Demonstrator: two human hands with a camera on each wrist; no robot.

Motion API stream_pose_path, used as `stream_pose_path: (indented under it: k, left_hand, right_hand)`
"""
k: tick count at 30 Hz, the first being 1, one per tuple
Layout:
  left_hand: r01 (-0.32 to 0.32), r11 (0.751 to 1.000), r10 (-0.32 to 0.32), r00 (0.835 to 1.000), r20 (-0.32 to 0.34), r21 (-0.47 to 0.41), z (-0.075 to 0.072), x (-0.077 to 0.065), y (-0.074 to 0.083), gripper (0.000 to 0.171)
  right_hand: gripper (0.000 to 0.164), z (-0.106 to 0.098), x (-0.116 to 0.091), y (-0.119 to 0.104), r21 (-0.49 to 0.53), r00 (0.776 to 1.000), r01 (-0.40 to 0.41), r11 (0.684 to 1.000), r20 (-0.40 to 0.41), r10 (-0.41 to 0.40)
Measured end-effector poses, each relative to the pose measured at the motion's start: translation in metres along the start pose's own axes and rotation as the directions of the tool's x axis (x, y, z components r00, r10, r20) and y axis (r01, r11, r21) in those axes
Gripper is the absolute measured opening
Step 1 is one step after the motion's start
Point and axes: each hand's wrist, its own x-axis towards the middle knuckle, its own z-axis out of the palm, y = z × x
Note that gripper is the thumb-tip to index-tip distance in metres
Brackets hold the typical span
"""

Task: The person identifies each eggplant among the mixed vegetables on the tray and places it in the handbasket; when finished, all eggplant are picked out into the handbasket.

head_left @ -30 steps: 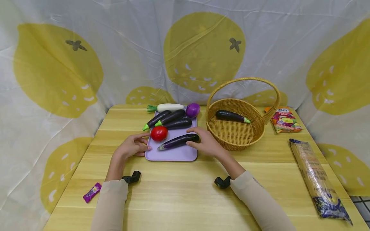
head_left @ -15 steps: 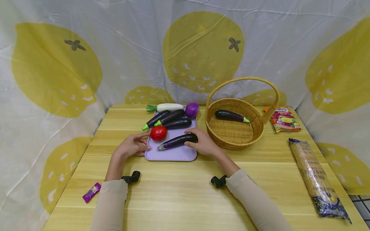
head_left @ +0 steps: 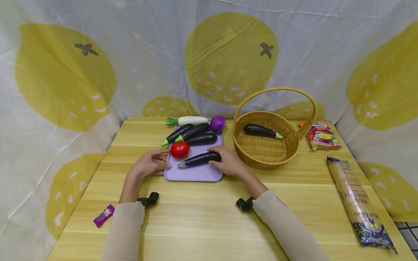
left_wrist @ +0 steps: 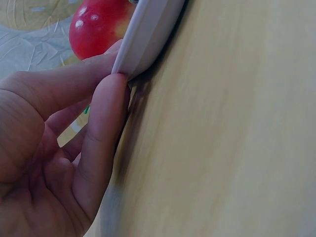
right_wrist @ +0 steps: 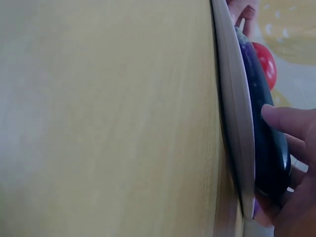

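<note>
The head view has, at lower left, a small shiny purple packet (head_left: 104,215) on the smooth, wood-grained table (head_left: 196,224). Left of centre, the left hand (head_left: 147,165) pinches the tray's rim between thumb and finger, as the left wrist view shows close up. The tray (head_left: 192,175) is lilac, flat and rounded at the corners. Near its left edge sits a glossy, round red tomato (head_left: 179,150); behind it lie 3 dark eggplants (head_left: 195,133), green caps to the lower left, and a smooth white radish (head_left: 192,121), leafy end left. At the frame's centre, over the front of the tray, is the gripped eggplant (head_left: 198,159): its long axis slopes gently from lower left to upper right, the pale, capped narrow end pointing left, the blunt glossy end right. I cannot tell whether it touches the tray. A round purple onion (head_left: 217,124) sits at the tray's back right corner. The right hand (head_left: 228,160) grasps the blunt end, thumb on the near side. Right of centre, a woven basket (head_left: 261,164) with an arched handle holds 1 eggplant (head_left: 259,130), its green tip rightward. Farther right are a crinkled, colourful snack bag (head_left: 322,136) and, lower, a long, clear-wrapped pack (head_left: 360,201) slanting to the lower right.
</note>
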Motion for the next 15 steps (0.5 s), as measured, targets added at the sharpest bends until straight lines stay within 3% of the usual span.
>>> stream_pose_path:
  k: [4,15]
  left_hand:
    - [-0.003,1.0,0.003,1.0,0.004,-0.001,-0.0003,-0.0008,0.0002,0.073]
    - [0.01,1.0,-0.01,1.0,-0.005,0.003,-0.001,0.0021,-0.0017,0.071]
  right_hand:
    - [0.05,0.0004,0.0018,-0.004,-0.037,1.0,0.006,0.999,0.027,-0.005]
    - [0.043,-0.0021,-0.0047,-0.0071,-0.019,1.0,0.012,1.0,0.005,-0.012]
